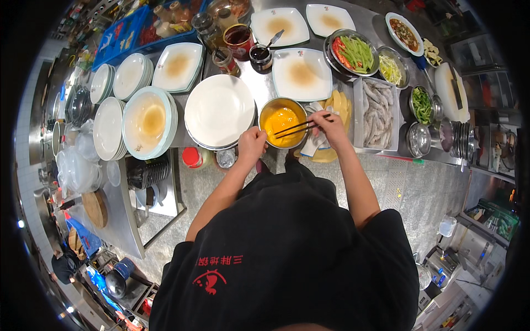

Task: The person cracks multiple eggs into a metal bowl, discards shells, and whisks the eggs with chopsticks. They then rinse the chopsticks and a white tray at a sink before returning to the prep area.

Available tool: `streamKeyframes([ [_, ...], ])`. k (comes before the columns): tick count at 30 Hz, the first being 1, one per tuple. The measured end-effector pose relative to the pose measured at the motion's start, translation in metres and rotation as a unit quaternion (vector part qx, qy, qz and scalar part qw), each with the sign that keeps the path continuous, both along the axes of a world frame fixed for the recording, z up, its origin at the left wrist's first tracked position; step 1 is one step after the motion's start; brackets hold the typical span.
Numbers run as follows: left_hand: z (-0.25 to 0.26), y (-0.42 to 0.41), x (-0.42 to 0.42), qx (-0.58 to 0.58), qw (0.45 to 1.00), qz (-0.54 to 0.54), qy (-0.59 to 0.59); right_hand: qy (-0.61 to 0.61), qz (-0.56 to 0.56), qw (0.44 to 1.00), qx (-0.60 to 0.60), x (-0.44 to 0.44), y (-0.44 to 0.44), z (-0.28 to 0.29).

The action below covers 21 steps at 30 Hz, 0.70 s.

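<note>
A round metal bowl (265,108) of beaten egg (282,121) sits at the front edge of the steel counter. My left hand (252,145) grips the bowl's near left rim. In my right hand (330,126) is a pair of dark chopsticks (296,129), their tips dipped in the yellow egg. Left of the bowl stands a stack of large white round plates (220,111). Behind the bowl lies a square plate (304,76) with a brown tint in its middle. White work gloves (314,142) and a yellow cloth-like item (343,103) lie to the right, under my right hand.
A tray of raw shrimp (377,113) stands to the right, with bowls of cut green and red peppers (358,56) behind it. An open dark sauce jar (261,58) holds a brush. Stacked plates (149,122) fill the left. A cleaver lies on a white cutting board (445,93).
</note>
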<state>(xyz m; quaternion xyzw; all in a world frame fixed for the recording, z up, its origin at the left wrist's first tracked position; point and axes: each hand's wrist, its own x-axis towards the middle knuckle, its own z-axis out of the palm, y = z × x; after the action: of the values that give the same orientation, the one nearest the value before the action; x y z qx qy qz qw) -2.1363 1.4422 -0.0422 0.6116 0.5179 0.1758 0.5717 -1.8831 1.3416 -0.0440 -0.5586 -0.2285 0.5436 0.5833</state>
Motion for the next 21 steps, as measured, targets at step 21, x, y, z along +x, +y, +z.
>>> streamKeyframes([
  [21, -0.004, -0.002, 0.0, 0.01, 1.0, 0.014, -0.005, -0.094, -0.03, 0.994, -0.051, 0.008, 0.017, 0.019],
])
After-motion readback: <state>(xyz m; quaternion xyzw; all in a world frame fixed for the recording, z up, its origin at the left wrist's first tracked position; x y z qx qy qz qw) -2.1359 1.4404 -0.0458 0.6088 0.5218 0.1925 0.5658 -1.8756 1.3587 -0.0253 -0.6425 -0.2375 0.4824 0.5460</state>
